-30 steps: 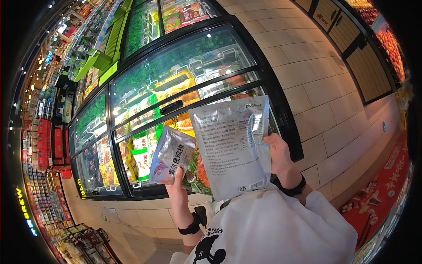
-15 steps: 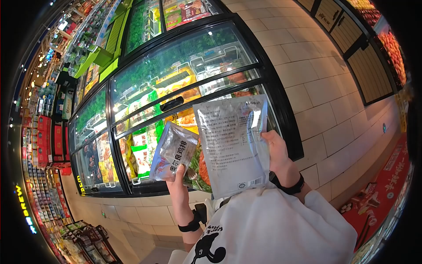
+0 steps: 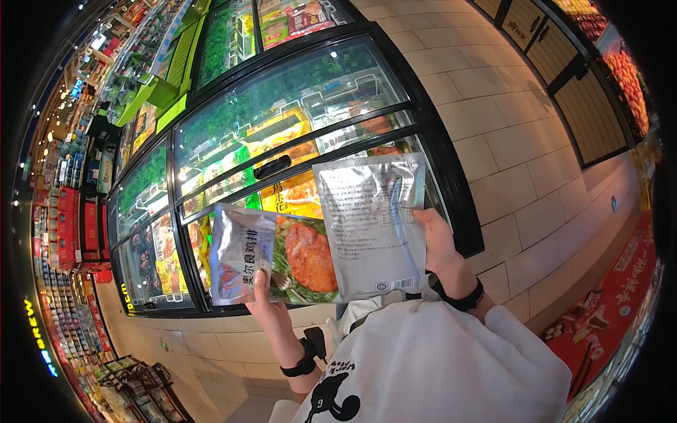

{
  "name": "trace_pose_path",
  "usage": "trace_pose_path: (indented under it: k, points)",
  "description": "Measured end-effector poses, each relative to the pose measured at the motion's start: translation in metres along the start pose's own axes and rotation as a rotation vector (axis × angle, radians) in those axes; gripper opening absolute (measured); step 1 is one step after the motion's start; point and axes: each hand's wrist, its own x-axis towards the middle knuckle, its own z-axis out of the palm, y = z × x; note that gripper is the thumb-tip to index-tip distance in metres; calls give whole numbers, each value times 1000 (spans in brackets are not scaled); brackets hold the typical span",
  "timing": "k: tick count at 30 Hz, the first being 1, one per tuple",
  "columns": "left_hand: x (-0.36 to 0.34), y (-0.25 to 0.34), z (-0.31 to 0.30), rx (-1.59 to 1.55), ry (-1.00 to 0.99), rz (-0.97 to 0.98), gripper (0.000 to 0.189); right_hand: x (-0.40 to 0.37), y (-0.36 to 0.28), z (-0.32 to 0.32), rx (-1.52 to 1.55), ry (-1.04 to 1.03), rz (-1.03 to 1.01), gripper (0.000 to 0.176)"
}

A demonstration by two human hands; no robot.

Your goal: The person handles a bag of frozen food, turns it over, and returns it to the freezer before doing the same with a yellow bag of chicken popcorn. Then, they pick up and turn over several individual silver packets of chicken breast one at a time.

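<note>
My left hand [image 3: 264, 299] grips a packet of chicken cutlets [image 3: 305, 255] near its lower edge, thumb on the front. The packet has a silver panel with dark Chinese characters and a photo of an orange-red cutlet on greens. In my right hand [image 3: 441, 243] is a silver packet [image 3: 370, 229], held by its right edge with the printed text and barcode side toward me. The silver packet overlaps the right end of the cutlet packet. Fingers behind both packets are hidden.
A black-framed freezer [image 3: 423, 127] with glass lids stands in front of me, full of bagged foods. Its black handle [image 3: 272, 167] shows above the packets. Shelves [image 3: 67, 233] line the left, and a red printed panel [image 3: 606, 310] lies at lower right.
My left hand has moved left and slightly down, turning the cutlet packet more upright, so its food photo now shows. The silver packet has barely shifted.
</note>
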Motion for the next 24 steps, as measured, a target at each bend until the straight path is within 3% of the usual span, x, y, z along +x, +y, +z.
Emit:
trace_pose_path:
  k: [4,7,12,15,20,22,24]
  points:
    - [-12,11,14,107,34,70,38,2,5,1,2,-25,-18,39]
    - [-19,11,18,121,-43,14,37,4,7,1,11,4,-22,38]
    - [-23,13,22,53,-9,-51,32,2,5,3,-23,42,-39,38]
    - [-32,14,21,91,-93,-96,35,1,8,1,29,56,59,37]
    - [-42,14,35,259,-233,-118,27,6,17,-7,-252,205,82,29]
    - [-46,16,38,266,-189,-195,37,6,18,-7,-283,229,114,31]
    - [-45,23,44,334,-660,-29,58,10,20,-6,-319,248,139,34]
